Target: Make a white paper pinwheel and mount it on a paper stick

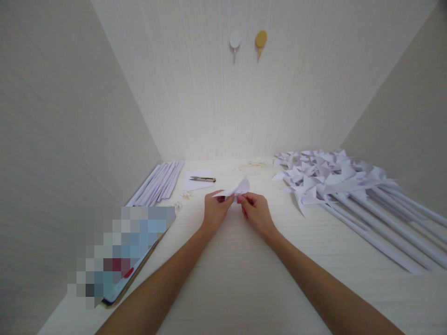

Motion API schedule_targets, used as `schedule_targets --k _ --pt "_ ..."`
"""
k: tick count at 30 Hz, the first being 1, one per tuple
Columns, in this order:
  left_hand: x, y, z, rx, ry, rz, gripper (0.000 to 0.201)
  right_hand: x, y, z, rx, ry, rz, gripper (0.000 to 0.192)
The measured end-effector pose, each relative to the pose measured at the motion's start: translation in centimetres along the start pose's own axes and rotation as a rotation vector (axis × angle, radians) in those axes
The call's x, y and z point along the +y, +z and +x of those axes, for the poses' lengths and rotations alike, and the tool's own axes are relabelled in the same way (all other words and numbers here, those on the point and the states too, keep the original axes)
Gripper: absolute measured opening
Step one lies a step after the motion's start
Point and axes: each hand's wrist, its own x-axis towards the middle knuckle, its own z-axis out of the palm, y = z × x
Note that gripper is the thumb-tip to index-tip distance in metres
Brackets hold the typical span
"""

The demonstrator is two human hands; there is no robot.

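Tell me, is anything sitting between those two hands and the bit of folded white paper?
No, nothing visible. Both the left hand and the right hand already pinch the folded paper in their fingertips, above a bare patch of table. The snips lie behind it, the pinwheels off to the right.

Folded piece [237,188] — thin white matt paper. Pinwheels [314,177] and rolled sticks [159,184] — the same paper. Table [244,279]: pale, matt wood-grain laminate. Snips [203,179]: dull metal blades noted.
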Motion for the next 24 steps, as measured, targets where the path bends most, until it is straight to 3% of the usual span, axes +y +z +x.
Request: schedule_targets --k 16,24 --pt "0.26 0.16 -0.07 -0.098 -0.063 -0.095 0.011 1.00 -0.03 0.49 -0.034 0.009 0.048 0.027" --pt "0.14 0.02 -0.06 -0.124 -0.003 -0.028 0.015 0.67 -0.12 0.35 -0.070 0.080 0.151 0.027"
